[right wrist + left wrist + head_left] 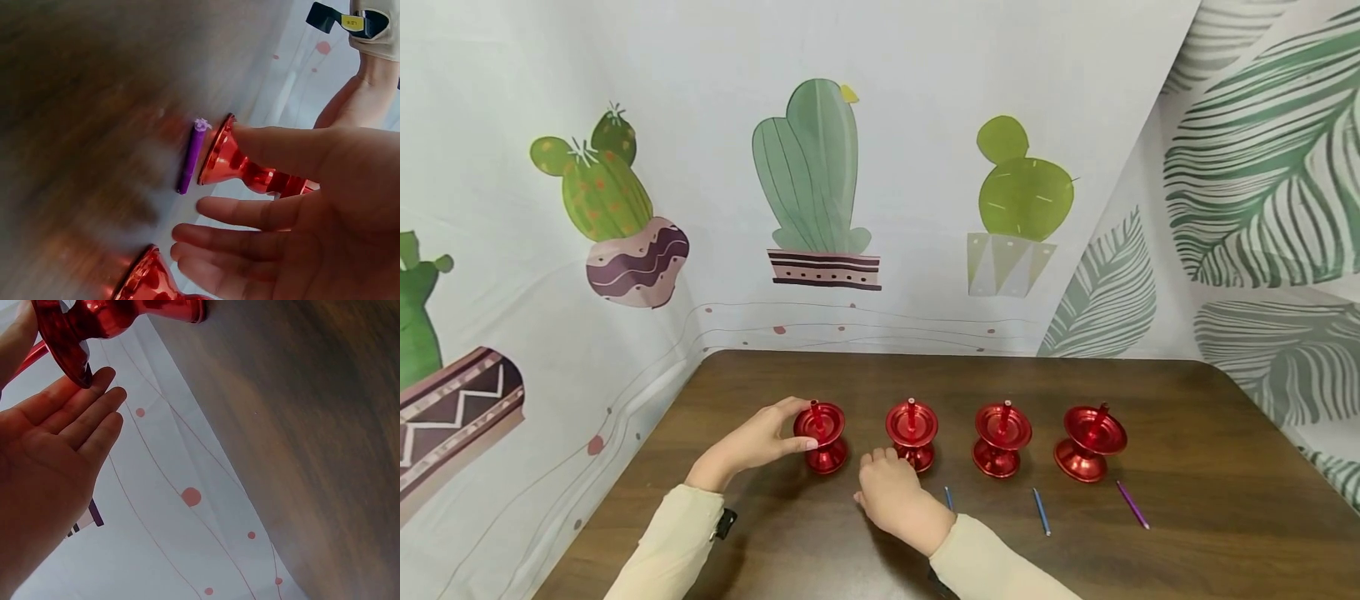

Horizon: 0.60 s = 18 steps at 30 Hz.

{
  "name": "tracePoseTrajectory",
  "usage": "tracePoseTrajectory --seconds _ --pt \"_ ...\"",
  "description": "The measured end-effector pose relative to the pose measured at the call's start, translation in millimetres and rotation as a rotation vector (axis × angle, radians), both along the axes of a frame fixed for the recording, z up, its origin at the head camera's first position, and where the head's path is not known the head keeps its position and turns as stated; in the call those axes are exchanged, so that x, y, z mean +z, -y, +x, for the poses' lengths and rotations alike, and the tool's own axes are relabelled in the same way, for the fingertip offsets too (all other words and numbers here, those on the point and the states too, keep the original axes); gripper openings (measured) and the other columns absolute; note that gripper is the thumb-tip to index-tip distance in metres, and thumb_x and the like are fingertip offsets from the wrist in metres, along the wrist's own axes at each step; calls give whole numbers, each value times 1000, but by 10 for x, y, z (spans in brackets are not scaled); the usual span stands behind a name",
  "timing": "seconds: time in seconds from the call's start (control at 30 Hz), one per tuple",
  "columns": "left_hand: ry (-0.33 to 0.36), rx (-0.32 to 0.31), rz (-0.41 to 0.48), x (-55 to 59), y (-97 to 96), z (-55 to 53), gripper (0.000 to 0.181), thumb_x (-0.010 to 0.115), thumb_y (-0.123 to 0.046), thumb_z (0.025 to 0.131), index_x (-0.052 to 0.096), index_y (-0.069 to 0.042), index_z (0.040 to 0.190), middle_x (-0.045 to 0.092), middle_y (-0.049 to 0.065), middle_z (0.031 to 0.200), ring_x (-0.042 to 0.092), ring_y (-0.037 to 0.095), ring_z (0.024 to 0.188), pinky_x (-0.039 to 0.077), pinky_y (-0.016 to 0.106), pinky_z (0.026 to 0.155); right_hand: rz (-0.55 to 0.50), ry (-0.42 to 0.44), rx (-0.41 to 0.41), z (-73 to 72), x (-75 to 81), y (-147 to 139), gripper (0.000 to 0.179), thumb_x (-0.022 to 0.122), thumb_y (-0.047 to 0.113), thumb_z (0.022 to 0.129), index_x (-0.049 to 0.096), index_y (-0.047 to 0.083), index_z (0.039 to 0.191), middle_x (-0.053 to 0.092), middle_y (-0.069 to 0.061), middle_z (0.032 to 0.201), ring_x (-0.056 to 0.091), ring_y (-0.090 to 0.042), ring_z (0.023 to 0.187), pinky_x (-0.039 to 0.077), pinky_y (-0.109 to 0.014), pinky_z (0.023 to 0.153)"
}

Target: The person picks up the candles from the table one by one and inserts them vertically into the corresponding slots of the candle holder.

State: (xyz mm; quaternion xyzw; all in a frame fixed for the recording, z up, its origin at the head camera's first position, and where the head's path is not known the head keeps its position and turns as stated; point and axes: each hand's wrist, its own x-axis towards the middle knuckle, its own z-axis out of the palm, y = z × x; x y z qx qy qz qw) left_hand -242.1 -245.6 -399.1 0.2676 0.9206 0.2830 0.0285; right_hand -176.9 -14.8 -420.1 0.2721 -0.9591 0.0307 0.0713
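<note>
My left hand [765, 435] holds the dish of the leftmost red metal candle holder [827, 457], thumb on one side and fingers on the other. That holder stands upright on the table, a thin red tube rising from its middle. Just in front of the second red candle holder [912, 437], my right hand [895, 496] hovers with nothing in its fingers. Past those fingertips, the right wrist view shows a slim purple candle [191, 157] lying on the tabletop near a holder's base. In the head view, my right hand seems to hide it.
Farther right stand a third red holder [997, 460] and a fourth holder [1081, 463]. Two slim blue candles [1042, 512] and another purple candle [1132, 505] lie before the holders on the brown table [1210, 433]. A cactus-print cloth [917, 167] hangs behind.
</note>
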Motion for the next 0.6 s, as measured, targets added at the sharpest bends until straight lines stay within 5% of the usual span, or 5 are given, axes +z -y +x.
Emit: tracePoseTrajectory --seconds 0.23,0.6 --pt "-12 -13 -6 13 -21 4 60 73 -31 85 53 6 129 58 16 125 54 32 118 43 51 100 132 -6 -83 -19 -66 86 32 77 36 80 66 6 86 52 -7 81 52 -20 82 49 -31 67" --pt "-23 -22 4 -8 2 2 60 73 -32 85 54 5 128 58 13 124 55 30 117 43 51 99 157 48 -40 -63 -37 213 16 72 16 82 70 9 96 55 -5 84 51 -19 82 46 -31 70"
